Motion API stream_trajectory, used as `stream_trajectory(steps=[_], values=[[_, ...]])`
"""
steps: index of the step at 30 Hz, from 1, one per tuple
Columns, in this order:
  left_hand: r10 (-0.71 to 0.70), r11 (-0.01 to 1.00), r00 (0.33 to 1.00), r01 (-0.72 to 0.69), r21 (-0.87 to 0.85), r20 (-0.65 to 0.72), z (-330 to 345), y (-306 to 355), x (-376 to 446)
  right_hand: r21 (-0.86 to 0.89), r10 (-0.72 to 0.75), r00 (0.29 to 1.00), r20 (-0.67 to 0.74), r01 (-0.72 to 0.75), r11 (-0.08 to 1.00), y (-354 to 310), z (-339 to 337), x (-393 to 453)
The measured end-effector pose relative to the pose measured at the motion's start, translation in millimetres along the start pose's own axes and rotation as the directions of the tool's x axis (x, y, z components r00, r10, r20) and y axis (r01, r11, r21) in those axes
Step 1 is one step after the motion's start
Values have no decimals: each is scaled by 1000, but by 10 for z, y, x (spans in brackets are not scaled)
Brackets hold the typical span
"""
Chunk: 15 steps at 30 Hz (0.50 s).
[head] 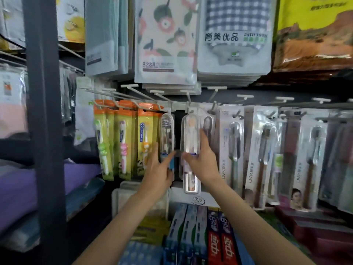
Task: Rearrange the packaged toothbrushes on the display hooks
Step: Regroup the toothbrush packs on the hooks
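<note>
Two clear-cased toothbrush packs hang side by side on hooks in the middle of the rack. My left hand point(157, 169) holds the lower part of the left clear pack point(167, 131), index finger stretched toward the gap between the packs. My right hand point(200, 161) grips the right clear pack point(190, 131) at mid-height, thumb on its front and fingers behind its right edge. Orange-and-yellow children's toothbrush packs point(122, 138) hang on hooks to the left. Tall white toothbrush packs point(232, 146) hang in a row to the right.
Bagged towels point(235, 37) hang just above the hooks. Several bare hook ends point(245, 96) stick out toward me along the rail. Toothpaste boxes point(202, 236) lie stacked below. A dark shelf post point(44, 121) stands at the left beside folded purple cloth point(19, 186).
</note>
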<state>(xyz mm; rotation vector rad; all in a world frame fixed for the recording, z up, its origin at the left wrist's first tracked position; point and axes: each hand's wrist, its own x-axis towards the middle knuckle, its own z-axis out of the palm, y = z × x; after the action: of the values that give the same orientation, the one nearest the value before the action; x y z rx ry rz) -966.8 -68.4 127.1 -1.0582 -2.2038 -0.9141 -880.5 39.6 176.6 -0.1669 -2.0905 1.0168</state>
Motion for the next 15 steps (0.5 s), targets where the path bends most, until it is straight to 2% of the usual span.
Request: stream_trajectory(steps=[3,10,15], values=[[8,999,1000,-9,-36,-8,44,-44,11,-53,-4,1000,-10,4,999,51,50,28],[-5,992,1000,5,-129,-1,97,-62,52,-40,-26,999,19,26,999,137,17,66],[-37,986,985,8,-168,-169,170,-5,133,-113,-43,999,15,45,993,172,-33,96]])
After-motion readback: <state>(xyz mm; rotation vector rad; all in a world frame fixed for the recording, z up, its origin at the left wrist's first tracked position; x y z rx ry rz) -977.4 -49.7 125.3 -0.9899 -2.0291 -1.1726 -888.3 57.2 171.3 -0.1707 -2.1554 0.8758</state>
